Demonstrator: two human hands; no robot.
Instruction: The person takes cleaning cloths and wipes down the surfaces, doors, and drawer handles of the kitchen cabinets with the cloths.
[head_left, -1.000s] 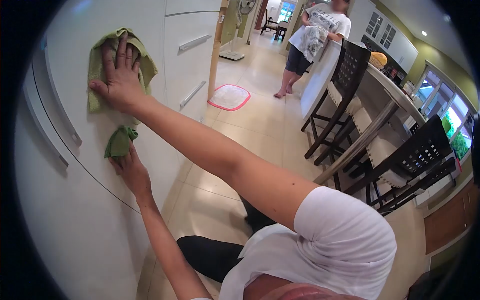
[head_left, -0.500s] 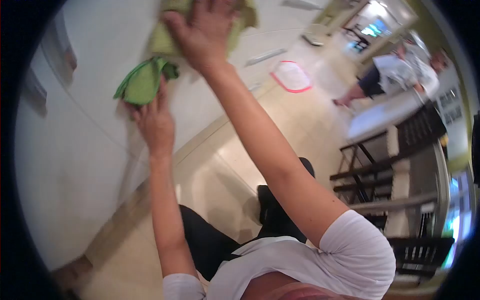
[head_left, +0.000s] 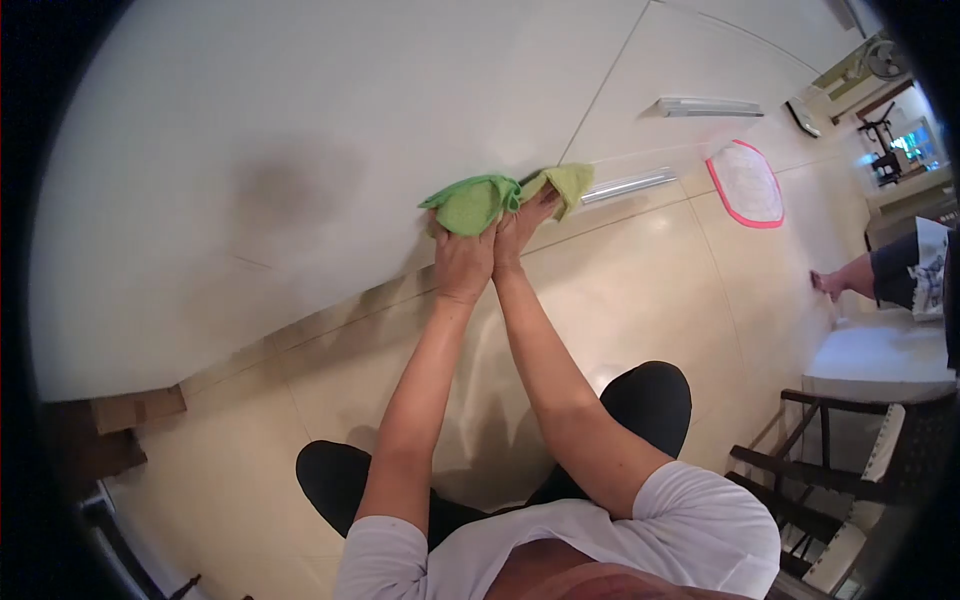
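My left hand point(head_left: 464, 268) is closed on a folded bright green cloth point(head_left: 468, 207), held against the lower part of a white cabinet front point(head_left: 300, 150). Right beside it, almost touching, my right hand point(head_left: 518, 228) grips a yellow-green cloth point(head_left: 574, 184), its fingers partly covered by the fabric. That second cloth lies at the cabinet's lower edge, close to the left end of a silver handle point(head_left: 628, 186). Both arms stretch forward side by side.
Another handle point(head_left: 710, 107) sits higher on the cabinet. On the tiled floor point(head_left: 640, 300) lies a white, pink-rimmed item point(head_left: 748, 185). At the right are another person's leg point(head_left: 850, 283) and dark chairs point(head_left: 825, 475). A brown box point(head_left: 140, 408) stands at left.
My right hand has come down from high on the cabinet with the yellow-green cloth, now beside my left hand. The view has turned, so both hands appear nearer the middle.
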